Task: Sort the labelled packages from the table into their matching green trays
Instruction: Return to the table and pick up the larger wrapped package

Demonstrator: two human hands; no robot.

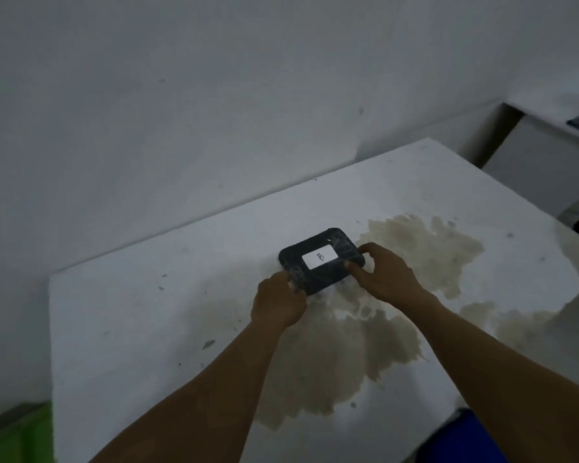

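Both hands (331, 289) around rounded black package (321, 259)

A dark, flat, rectangular package (321, 260) with rounded corners, wrapped in shiny clear film, lies near the middle of the white desk (141, 312) at the edge of a tan stain. Its white label (320, 257) faces up and bears a handwritten "B". A strip of green tray (17, 439) shows at the lower left, below the desk's edge.

Dim, greyish light, soft overall blur, wide-angle bending at edges
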